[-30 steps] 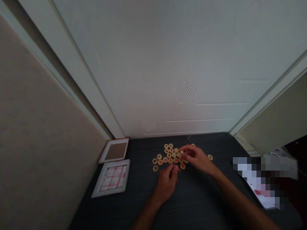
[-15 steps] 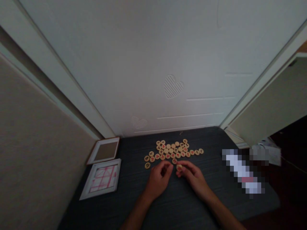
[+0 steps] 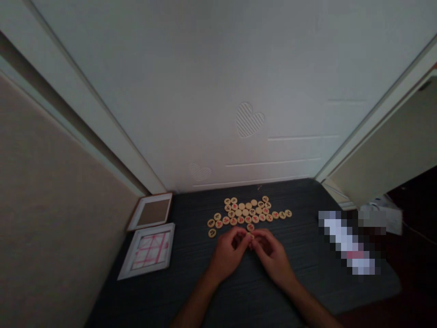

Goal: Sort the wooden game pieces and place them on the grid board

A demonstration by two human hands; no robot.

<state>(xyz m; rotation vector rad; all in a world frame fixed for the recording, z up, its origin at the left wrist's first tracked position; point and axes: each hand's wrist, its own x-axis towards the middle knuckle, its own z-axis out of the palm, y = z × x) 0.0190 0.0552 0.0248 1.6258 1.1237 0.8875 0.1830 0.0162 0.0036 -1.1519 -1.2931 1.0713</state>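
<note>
Several round wooden game pieces with red or dark marks lie flat in a cluster on a dark table near the wall. My left hand and my right hand meet just in front of the cluster, fingers curled, fingertips touching. A pale round piece sits pinched between the fingertips of both hands. One more piece lies right beyond my fingertips.
Two white-framed square box halves lie at the table's left edge: one with a brown inside, one with a red-lined grid. A white wall panel with heart shapes rises behind the table. A blurred item sits at the right.
My right hand drew back from the cluster carrying one piece, and both hands have come together in front of the pieces. The view shifted slightly.
</note>
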